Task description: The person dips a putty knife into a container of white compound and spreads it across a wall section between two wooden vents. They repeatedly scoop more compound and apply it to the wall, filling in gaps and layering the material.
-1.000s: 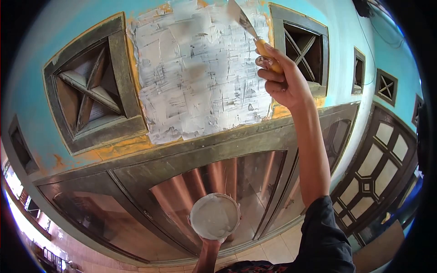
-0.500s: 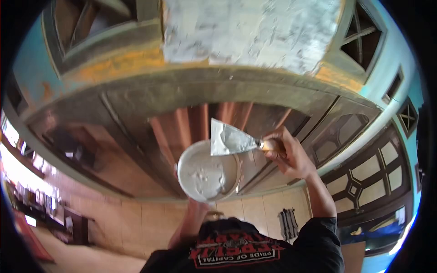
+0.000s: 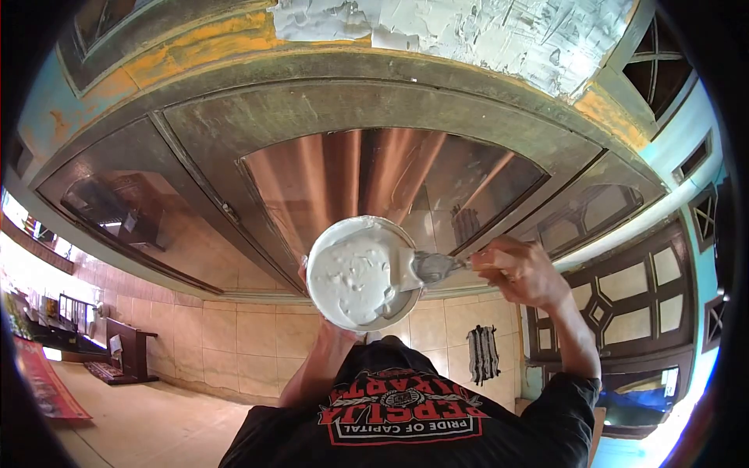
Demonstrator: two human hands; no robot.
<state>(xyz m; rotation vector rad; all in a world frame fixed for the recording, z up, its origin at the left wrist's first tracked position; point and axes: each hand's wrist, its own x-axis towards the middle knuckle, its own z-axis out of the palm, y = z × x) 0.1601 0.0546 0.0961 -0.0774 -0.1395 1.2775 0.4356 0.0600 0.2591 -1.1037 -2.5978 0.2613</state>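
My left hand [image 3: 335, 335] holds a round tub [image 3: 413, 295] from beneath and the side, with most of its fingers hidden behind it. Thick white putty [image 3: 351, 273] lies inside, its surface lumpy and smeared. In my right hand [image 3: 519, 273] is the handle of a putty knife [image 3: 437, 267], fingers wrapped around it. The knife's blade reaches over the tub's right rim, its end against the white putty at that side. Ahead and above, a wall panel [image 3: 484, 35] is coated with uneven white putty.
Below the coated panel stand dark wooden doors [image 3: 328, 105] with glass panes and a reddish curtain [image 3: 335, 171] behind. A striped cloth [image 3: 483, 355] lies on the tiled floor [image 3: 242, 331]. A dark wooden piece of furniture [image 3: 129, 351] stands at the left.
The putty knife has come down from above the tub to its right rim, its blade now at the putty. My right hand has shifted right and slightly down. The view has tilted downward.
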